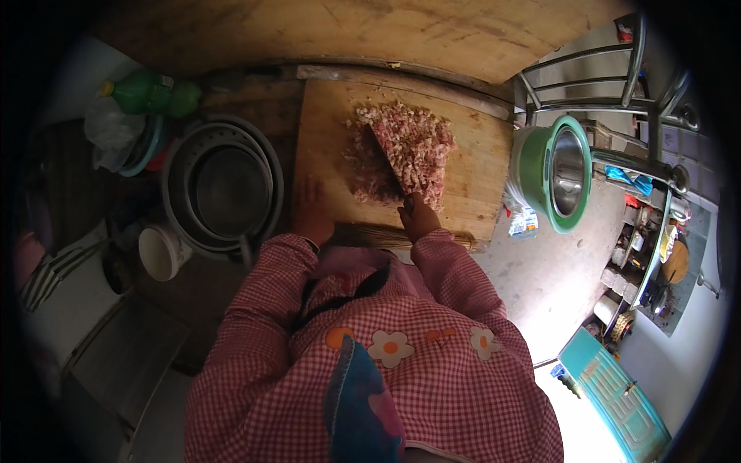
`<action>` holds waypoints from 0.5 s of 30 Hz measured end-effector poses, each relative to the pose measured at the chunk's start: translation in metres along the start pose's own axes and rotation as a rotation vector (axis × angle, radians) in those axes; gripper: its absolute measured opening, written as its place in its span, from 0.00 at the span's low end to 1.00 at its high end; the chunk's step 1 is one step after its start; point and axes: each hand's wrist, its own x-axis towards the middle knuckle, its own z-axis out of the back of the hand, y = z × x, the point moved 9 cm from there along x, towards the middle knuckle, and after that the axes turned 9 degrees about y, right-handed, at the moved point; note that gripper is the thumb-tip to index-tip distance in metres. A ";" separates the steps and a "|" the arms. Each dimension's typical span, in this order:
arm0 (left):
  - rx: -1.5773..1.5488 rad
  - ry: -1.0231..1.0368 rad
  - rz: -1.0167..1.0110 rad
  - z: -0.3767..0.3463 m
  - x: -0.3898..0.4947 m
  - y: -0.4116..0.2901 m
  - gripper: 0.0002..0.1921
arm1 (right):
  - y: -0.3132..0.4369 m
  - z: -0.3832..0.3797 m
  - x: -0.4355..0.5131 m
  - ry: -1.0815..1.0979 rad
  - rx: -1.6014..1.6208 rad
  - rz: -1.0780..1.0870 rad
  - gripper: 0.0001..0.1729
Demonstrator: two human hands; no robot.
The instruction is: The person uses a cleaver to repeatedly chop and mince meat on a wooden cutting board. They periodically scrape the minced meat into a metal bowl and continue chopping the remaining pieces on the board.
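Observation:
My right hand grips the handle of a kitchen cleaver. Its dark blade stands on edge in a heap of minced raw meat, slanting up and to the left. The pink, coarsely chopped meat is spread over the middle of a wooden cutting board. Some of it lies in shadow left of the blade. At the board's left front, my left hand rests with fingers stretched forward on the wood, holding nothing. That hand is dim and slightly blurred.
Nested metal pots stand left of the board, near a white tub and a green plastic bottle. To the right are a green-rimmed basin and a metal-framed chair. A wooden panel rises behind the board.

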 end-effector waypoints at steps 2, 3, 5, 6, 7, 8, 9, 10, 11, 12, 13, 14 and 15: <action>-0.002 -0.006 0.001 0.002 0.000 0.002 0.42 | -0.005 0.004 0.001 0.004 0.059 -0.012 0.23; -0.012 0.026 0.016 -0.002 -0.001 0.003 0.43 | -0.004 0.007 -0.002 0.006 0.074 0.010 0.24; -0.017 -0.010 0.000 0.000 -0.002 -0.001 0.43 | -0.008 0.020 -0.014 -0.066 0.081 -0.012 0.27; -0.024 0.010 0.007 -0.003 -0.003 -0.002 0.43 | -0.008 0.024 -0.015 -0.102 0.125 -0.022 0.26; -0.011 -0.004 0.003 -0.002 -0.002 -0.005 0.43 | -0.002 0.026 -0.018 -0.111 0.152 0.030 0.26; 0.003 -0.004 0.013 -0.003 -0.001 -0.006 0.43 | 0.003 0.029 -0.015 -0.161 0.162 0.065 0.26; 0.013 -0.012 0.021 -0.002 -0.001 -0.005 0.43 | 0.006 0.029 -0.013 -0.169 0.175 0.067 0.26; 0.019 0.000 0.026 -0.003 0.000 -0.005 0.43 | 0.002 0.021 -0.004 -0.099 0.180 -0.004 0.26; 0.022 0.003 0.026 -0.003 0.000 -0.004 0.42 | 0.005 0.021 0.002 -0.126 0.112 -0.012 0.26; 0.036 -0.021 0.019 -0.001 0.001 -0.002 0.42 | 0.002 0.019 0.004 -0.088 0.055 -0.047 0.26; 0.041 -0.020 0.000 -0.001 0.001 0.000 0.42 | 0.000 0.018 0.008 -0.068 0.005 -0.087 0.25; 0.050 -0.050 -0.021 0.001 0.002 0.000 0.41 | 0.000 0.021 0.006 -0.074 0.047 -0.046 0.25; 0.054 0.000 -0.009 -0.005 0.001 0.003 0.41 | -0.002 0.019 0.008 -0.049 0.097 -0.064 0.24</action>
